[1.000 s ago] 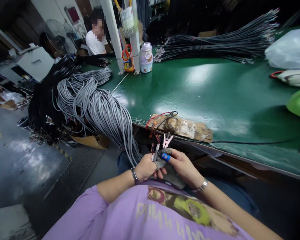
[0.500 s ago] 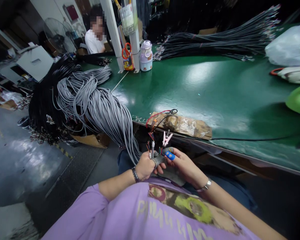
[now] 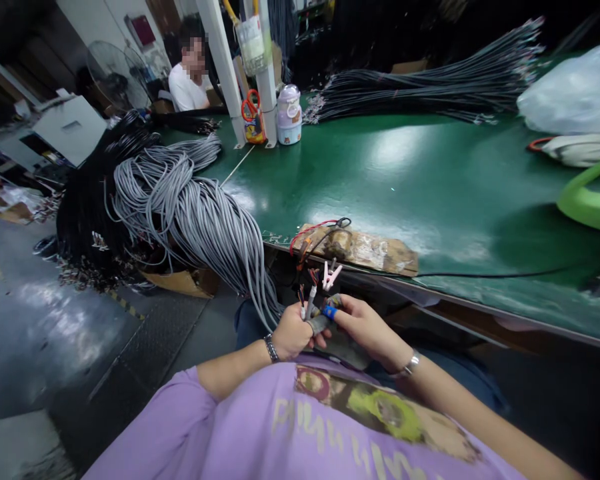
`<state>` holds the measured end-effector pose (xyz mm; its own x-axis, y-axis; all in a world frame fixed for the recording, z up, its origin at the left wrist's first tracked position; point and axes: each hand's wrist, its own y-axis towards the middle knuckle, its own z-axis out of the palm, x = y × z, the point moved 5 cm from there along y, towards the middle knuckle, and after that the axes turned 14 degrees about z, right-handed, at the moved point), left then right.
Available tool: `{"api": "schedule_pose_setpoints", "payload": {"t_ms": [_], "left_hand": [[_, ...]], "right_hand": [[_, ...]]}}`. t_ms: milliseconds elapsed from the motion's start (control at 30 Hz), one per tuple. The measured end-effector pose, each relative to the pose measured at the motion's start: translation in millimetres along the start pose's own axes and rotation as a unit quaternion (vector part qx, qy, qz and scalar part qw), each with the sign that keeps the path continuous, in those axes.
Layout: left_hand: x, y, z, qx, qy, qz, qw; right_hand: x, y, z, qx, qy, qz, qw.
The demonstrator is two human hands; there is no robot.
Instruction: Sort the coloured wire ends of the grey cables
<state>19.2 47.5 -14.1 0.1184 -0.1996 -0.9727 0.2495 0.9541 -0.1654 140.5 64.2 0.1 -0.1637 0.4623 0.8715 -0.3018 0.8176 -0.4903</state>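
My left hand (image 3: 293, 332) is closed around grey cables, and their ends (image 3: 311, 300) stick up above the fist with thin coloured wires fanning out. Grey wrapping covers its thumb. My right hand (image 3: 367, 327) meets it from the right, thumb and forefinger pinched together beside the cable ends. A blue band is on that thumb and grey wrapping on the forefinger; what lies between them is hidden. Just above the hands, a pale pink clip (image 3: 331, 275) stands at the bench edge. Behind it lies a worn wooden board (image 3: 393, 255) with a brownish lump and red and black leads.
A thick bundle of grey cables (image 3: 195, 207) hangs over the green bench (image 3: 430, 180) at left, beside black cables (image 3: 87, 207). Farther back stand a lilac bottle (image 3: 289, 117) and orange-handled scissors (image 3: 251, 107). Black cables, a plastic bag and a green handle lie right. Another person sits behind.
My right fingertips have shifted slightly left, closer to my left hand. Coloured wires that showed beside them are now covered. The cable ends in my left hand lean a little more to the right.
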Motion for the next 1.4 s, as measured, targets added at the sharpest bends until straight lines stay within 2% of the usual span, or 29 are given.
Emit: {"api": "schedule_pose_setpoints", "payload": {"t_ms": [200,367,467,567,700,833,1000,1133,1267,1400], "left_hand": [[-3,2,3.1,0.006,-0.038,-0.003,0.999],[4,0,6.3,0.08,-0.007,-0.038,0.996],[5,2,1.9,0.038,-0.027,-0.029,0.999],[3,3,-2.5,-0.023,-0.057,0.002,0.998],[3,3,-3.9,-0.049,-0.068,0.01,0.996],[0,1,-5.6,-0.041,-0.044,0.006,0.998],[-1,-1,-4.3,0.001,-0.009,0.0,1.0],[1,-1,-3.8,0.002,0.002,0.004,1.0],[2,-1,-4.4,-0.009,0.01,0.005,1.0],[-3,-1,-4.8,-0.029,-0.008,0.029,0.999]], "right_hand": [[-11,2,4,0.012,0.131,0.009,0.991],[-8,-1,12,0.012,0.074,0.0,0.997],[-6,-1,7,-0.047,0.065,-0.01,0.997],[-5,0,4,-0.078,0.077,-0.007,0.994],[-4,-1,1,-0.108,0.083,-0.006,0.991],[-6,0,-2,-0.088,0.09,0.005,0.992],[1,2,0,-0.011,0.064,0.001,0.998],[4,4,6,0.043,0.064,-0.006,0.997],[-1,5,10,0.03,0.067,-0.013,0.997],[-9,5,11,0.003,0.124,-0.013,0.992]]}}
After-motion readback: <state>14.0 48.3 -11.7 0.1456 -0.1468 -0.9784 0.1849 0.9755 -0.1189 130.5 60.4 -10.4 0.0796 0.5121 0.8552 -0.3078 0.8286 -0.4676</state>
